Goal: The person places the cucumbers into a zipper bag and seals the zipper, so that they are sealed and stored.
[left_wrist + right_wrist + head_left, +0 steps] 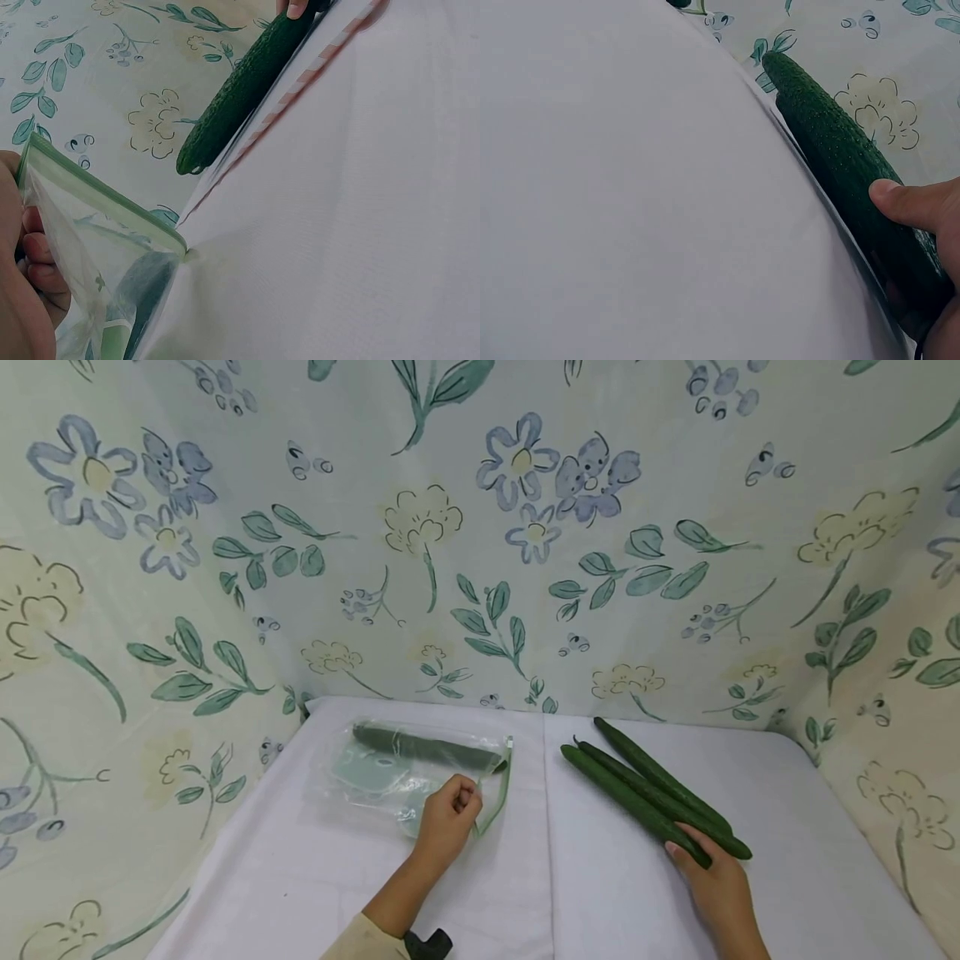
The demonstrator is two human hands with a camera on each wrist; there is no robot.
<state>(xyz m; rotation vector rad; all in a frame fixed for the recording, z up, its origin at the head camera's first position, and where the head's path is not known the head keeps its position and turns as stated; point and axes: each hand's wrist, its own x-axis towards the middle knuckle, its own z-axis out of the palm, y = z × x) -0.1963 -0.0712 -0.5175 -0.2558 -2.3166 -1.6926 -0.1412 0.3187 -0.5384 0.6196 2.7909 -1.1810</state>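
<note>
A clear zip bag (348, 789) with a green rim lies on the left half of the table, one cucumber (427, 747) inside it. My left hand (448, 814) pinches the bag's edge near its open right end; in the left wrist view the green zip strip (105, 191) stands raised beside the curled fingers. On the right, my right hand (718, 881) grips the near end of a cucumber (626, 797), its thumb (889, 196) pressing on the skin. Two more cucumbers lie alongside it, a middle one (637, 781) and a far one (656, 768).
White cloth (615, 902) covers the table, with a seam (550, 827) running between the bag and the cucumbers. Flower-patterned fabric (480, 568) hangs behind the table and along both sides.
</note>
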